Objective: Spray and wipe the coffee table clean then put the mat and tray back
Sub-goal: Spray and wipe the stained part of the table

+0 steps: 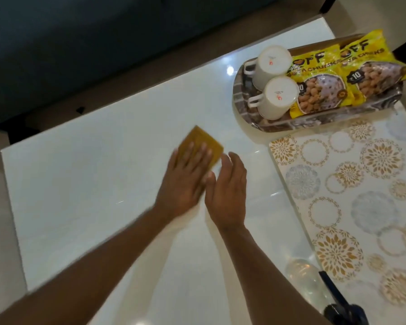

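Two yellow snack packets (342, 76) on the tray (242, 102): each printed "OFF" large, "CHUNKS" beneath it, partly hidden, and a dark badge with "10". Two upturned white mugs (275, 80): small base marks, unreadable.

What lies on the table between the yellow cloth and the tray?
In the head view, only bare glossy tabletop lies between the yellow cloth under the left hand and the tray.

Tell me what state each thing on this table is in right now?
Yellow cloth: flat on the table, pressed under the left hand.
Right hand: open, holding nothing.
Two mugs: upside down on the tray.
Snack packets: sealed, lying in the tray.
Mat: spread flat.
Spray bottle: upright.
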